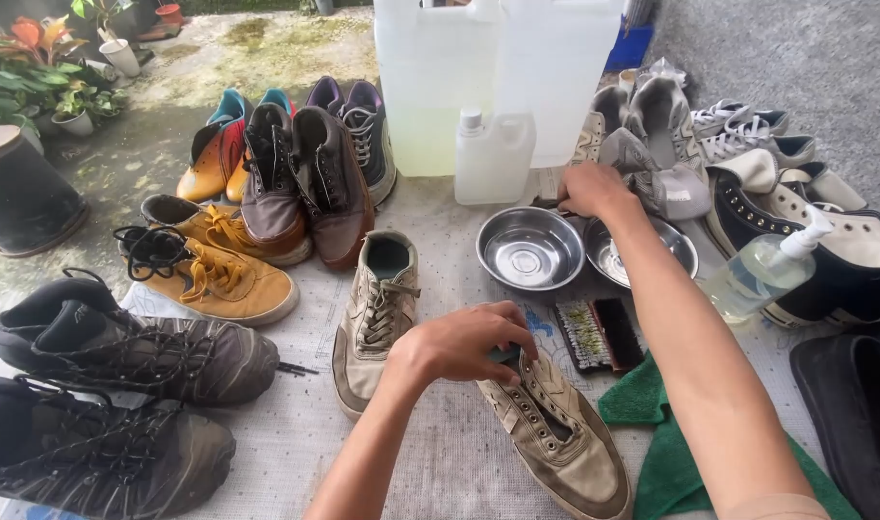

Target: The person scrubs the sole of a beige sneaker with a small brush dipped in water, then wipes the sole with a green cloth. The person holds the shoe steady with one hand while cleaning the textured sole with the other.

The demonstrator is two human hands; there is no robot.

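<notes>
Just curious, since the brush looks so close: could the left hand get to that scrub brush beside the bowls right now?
Probably yes. The left hand rests on the beige shoe, and the scrub brush lies just beside it with nothing between. It would have to let go of the shoe first.

2 bare forearms show, with no watch strap, ring or glove on either. The left hand (464, 342) and right hand (594, 190) are both uncovered, fingers (512, 332) bare with short nails. On the right arm, a narrow edge of a pale, peach-toned sleeve (772, 507) shows at the bottom of the view, near the elbow. The left arm is uncovered as far as it shows.
</notes>
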